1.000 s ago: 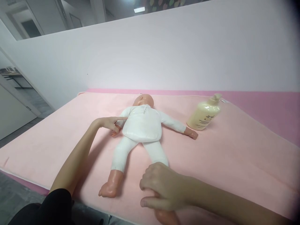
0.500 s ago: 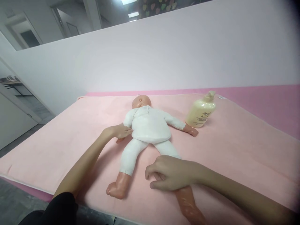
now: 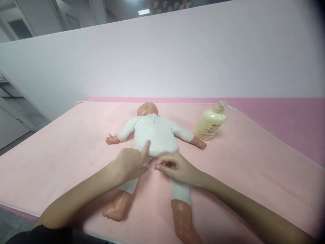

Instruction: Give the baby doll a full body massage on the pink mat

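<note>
Head view: both hands meet at the doll, the left hand pointing onto its shirt hem, the right hand pinching its trousers; a lotion bottle stands beyond the right hand on the pink mat.

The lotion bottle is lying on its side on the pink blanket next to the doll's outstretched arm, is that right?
Not quite. The head view shows the lotion bottle standing upright with its pump on top, not lying on its side. The rest holds: it sits on the pink blanket, close to the outstretched arm of the doll.
</note>
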Demonstrator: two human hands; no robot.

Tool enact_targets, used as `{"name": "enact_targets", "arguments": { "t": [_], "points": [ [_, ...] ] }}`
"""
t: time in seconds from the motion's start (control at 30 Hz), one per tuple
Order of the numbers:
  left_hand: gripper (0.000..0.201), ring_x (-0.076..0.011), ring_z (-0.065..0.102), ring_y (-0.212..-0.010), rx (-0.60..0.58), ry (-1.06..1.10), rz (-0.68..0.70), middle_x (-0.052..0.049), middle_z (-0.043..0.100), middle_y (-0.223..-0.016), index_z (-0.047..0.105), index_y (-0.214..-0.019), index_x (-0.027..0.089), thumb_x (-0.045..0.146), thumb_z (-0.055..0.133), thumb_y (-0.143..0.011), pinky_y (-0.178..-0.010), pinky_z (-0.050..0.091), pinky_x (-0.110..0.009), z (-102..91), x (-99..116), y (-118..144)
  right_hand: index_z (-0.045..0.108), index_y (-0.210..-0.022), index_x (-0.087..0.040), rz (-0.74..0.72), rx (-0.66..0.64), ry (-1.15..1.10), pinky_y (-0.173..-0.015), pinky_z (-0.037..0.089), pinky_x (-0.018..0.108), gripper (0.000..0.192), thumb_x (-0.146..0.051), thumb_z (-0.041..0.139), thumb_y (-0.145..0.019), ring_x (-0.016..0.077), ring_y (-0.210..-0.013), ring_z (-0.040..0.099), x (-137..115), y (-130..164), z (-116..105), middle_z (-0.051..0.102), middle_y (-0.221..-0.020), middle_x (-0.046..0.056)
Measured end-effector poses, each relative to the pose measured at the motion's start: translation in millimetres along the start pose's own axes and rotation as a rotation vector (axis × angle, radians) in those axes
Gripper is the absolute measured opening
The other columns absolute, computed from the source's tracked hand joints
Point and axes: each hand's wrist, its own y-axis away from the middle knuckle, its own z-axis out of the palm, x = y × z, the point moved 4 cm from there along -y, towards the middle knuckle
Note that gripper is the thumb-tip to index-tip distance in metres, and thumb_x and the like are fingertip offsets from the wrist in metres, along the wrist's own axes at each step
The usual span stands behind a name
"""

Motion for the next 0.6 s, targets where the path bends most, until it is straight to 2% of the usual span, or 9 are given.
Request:
{"name": "enact_targets", "arguments": {
  "t": [0.1,0.2,0.27,0.33,0.43,0.5,0.6],
  "points": [
    [0.089,-0.0265,0.067,-0.074,-0.084,0.013,-0.015,-0.014,0.068,-0.09,0.003,-0.152,0.009,0.03,0.057,-0.084,-0.06,0.046,-0.031,11.4,1,-4,0.063,-0.075,-0.016,0.013,0.148,-0.08,-0.047,0.033,0.022,0.033,-0.047,0.057,-0.084,0.0082,-0.048,0.042,0,-1,-19,0.05,-0.054,-0.002],
    [0.095,-0.0241,0.067,-0.072,-0.067,0.058,0.03,-0.013,0.068,-0.092,-0.004,-0.152,0.012,0.026,0.06,-0.082,-0.059,0.043,-0.028,12.0,0,-8,0.063,-0.075,-0.017,-0.016,0.352,-0.154,-0.046,0.035,0.024,0.034,-0.051,0.059,-0.08,0.0096,-0.047,0.042,2,-1,-39,0.048,-0.05,-0.002],
    [0.095,-0.0232,0.066,-0.069,-0.025,0.133,0.062,-0.011,0.069,-0.088,-0.008,-0.151,0.01,0.027,0.057,-0.084,-0.058,0.042,-0.028,8.1,2,-9,0.062,-0.073,-0.018,0.005,0.491,-0.15,-0.054,0.043,0.026,0.031,-0.048,0.058,-0.08,0.012,-0.055,0.05,5,-1,-50,0.053,-0.057,0.0],
    [0.088,-0.023,0.065,-0.067,0.018,0.194,0.053,-0.012,0.069,-0.087,-0.009,-0.151,0.008,0.03,0.049,-0.088,-0.057,0.042,-0.029,4.6,5,-10,0.062,-0.073,-0.018,0.1,0.579,-0.117,-0.068,0.049,0.03,0.029,-0.044,0.055,-0.081,0.0147,-0.068,0.056,12,-2,-58,0.059,-0.068,0.004],
    [0.077,-0.0236,0.063,-0.063,0.043,0.21,0.052,-0.011,0.069,-0.082,0.0,-0.151,0.008,0.034,0.041,-0.092,-0.056,0.043,-0.031,6.3,11,-12,0.062,-0.079,-0.017,0.19,0.576,-0.003,-0.082,0.051,0.034,0.022,-0.036,0.05,-0.08,0.0189,-0.084,0.061,19,-4,-63,0.064,-0.085,0.007],
    [0.073,-0.0229,0.062,-0.06,0.068,0.201,0.066,-0.009,0.068,-0.074,0.011,-0.151,0.009,0.036,0.043,-0.091,-0.058,0.044,-0.032,9.3,13,-13,0.064,-0.088,-0.018,0.14,0.483,0.133,-0.091,0.049,0.037,0.021,-0.027,0.049,-0.075,0.0213,-0.099,0.06,20,-6,-63,0.065,-0.099,0.008],
    [0.069,-0.0215,0.061,-0.057,0.104,0.177,0.056,-0.008,0.065,-0.069,0.024,-0.148,0.011,0.041,0.046,-0.09,-0.061,0.045,-0.032,8.6,9,-13,0.061,-0.116,-0.021,0.013,0.275,0.434,-0.105,0.041,0.043,0.046,-0.019,0.052,-0.071,0.0253,-0.127,0.047,22,-6,-53,0.053,-0.133,0.01]
  ]
}}
